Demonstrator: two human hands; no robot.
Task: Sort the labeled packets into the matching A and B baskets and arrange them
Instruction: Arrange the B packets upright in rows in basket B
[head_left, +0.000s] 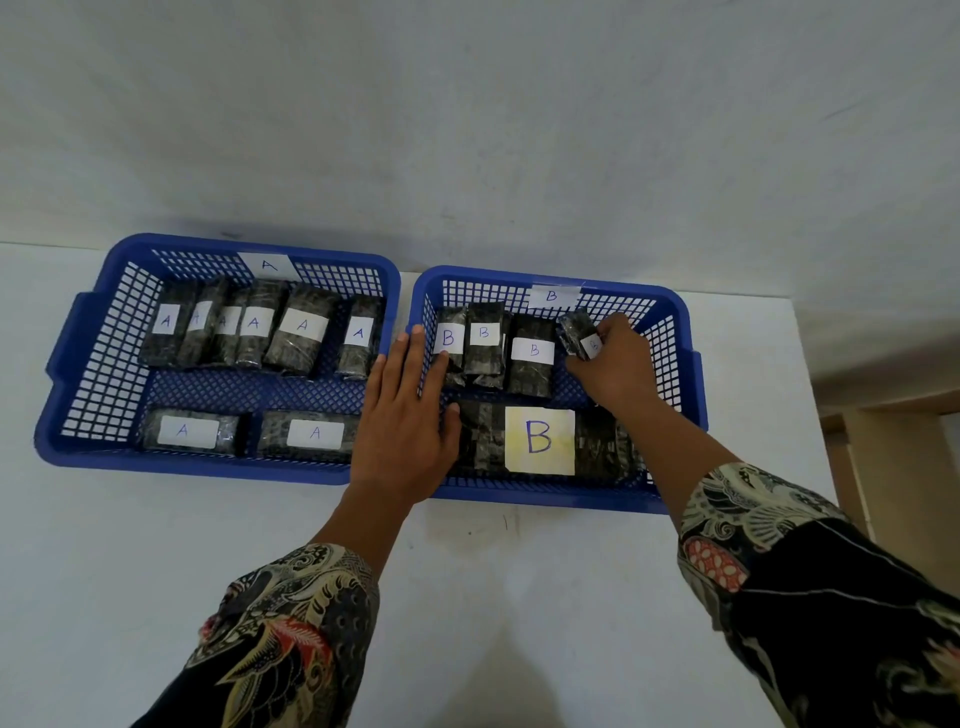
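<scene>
My right hand (615, 364) grips a B packet (579, 332) to stand it inside the B basket (675, 312); my flat left hand (402, 415) steadies that basket's rim.

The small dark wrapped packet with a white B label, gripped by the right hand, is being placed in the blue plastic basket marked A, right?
Not quite. The head view shows the right hand holding the small dark B-labelled packet over the blue plastic basket marked B, not A.

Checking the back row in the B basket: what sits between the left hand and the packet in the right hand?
Head view: three B packets stand side by side between the left hand and the held packet.
</scene>
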